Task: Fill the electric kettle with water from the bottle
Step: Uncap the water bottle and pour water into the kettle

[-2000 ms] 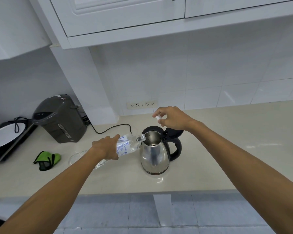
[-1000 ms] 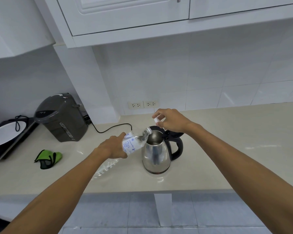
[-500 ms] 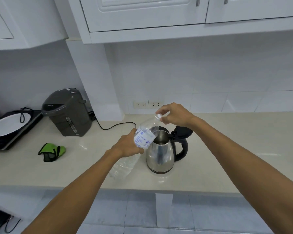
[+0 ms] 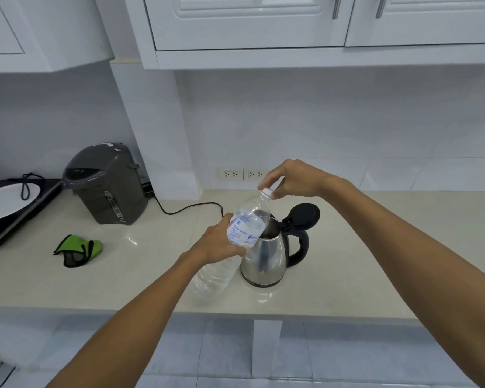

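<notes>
Tipped back up now, the bottle (image 4: 245, 232) has its neck pointing up-right instead of pouring into the kettle (image 4: 266, 254). Left hand (image 4: 217, 243) is wrapped around its label, kettle just right of those fingers with its lid (image 4: 305, 215) flipped open. Right hand (image 4: 290, 182) pinches the white cap (image 4: 266, 192) at the bottle's mouth.

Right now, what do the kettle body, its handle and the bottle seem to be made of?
Kettle body: polished metal, likely stainless steel; it mirrors the counter.
Handle: black plastic, it seems, smooth with a soft shine.
Bottle: thin clear plastic; you see through it, and the lower part shows ribs. The left hand holds it.
</notes>
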The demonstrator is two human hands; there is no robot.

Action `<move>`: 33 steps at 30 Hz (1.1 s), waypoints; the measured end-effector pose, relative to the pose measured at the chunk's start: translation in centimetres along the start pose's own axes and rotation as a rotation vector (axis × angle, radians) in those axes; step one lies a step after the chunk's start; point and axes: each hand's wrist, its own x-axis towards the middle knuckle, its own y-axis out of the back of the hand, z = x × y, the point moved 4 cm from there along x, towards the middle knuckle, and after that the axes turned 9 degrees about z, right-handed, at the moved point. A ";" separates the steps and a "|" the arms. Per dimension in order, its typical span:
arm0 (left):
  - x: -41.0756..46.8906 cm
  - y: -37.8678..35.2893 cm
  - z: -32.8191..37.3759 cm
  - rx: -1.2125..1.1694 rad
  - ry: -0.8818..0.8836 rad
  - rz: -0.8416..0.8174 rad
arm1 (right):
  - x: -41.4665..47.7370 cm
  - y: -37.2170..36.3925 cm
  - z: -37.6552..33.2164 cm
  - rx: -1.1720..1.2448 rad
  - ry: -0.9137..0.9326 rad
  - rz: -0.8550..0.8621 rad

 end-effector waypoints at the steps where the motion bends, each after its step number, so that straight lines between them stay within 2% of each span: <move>1: -0.1 -0.2 0.0 -0.004 -0.005 -0.008 | 0.0 0.0 -0.1 -0.011 -0.002 -0.029; 4: -0.3 -0.6 -0.2 -0.007 -0.019 -0.031 | -0.3 -0.2 -0.4 -0.025 -0.021 -0.092; 10: -0.6 -0.4 -0.6 -0.033 -0.028 -0.073 | -0.9 0.0 -1.5 -0.026 0.022 -0.055; 16: -0.5 -0.1 -0.6 -0.040 -0.060 -0.091 | -1.0 0.7 -2.1 -0.029 -0.006 -0.076; 19: -0.5 0.2 -0.7 -0.033 -0.068 -0.093 | -1.0 0.5 -2.4 0.047 -0.054 -0.074; 23: -0.7 0.4 -1.0 -0.059 -0.054 -0.090 | -1.0 -0.3 -3.2 -0.066 -0.026 -0.025; 28: -0.9 0.9 -1.6 -0.109 -0.051 -0.132 | -1.3 -0.3 -4.0 0.096 0.027 -0.040; 33: -1.1 1.6 -1.6 -0.146 -0.078 -0.196 | -1.5 0.2 -5.2 0.107 0.034 -0.060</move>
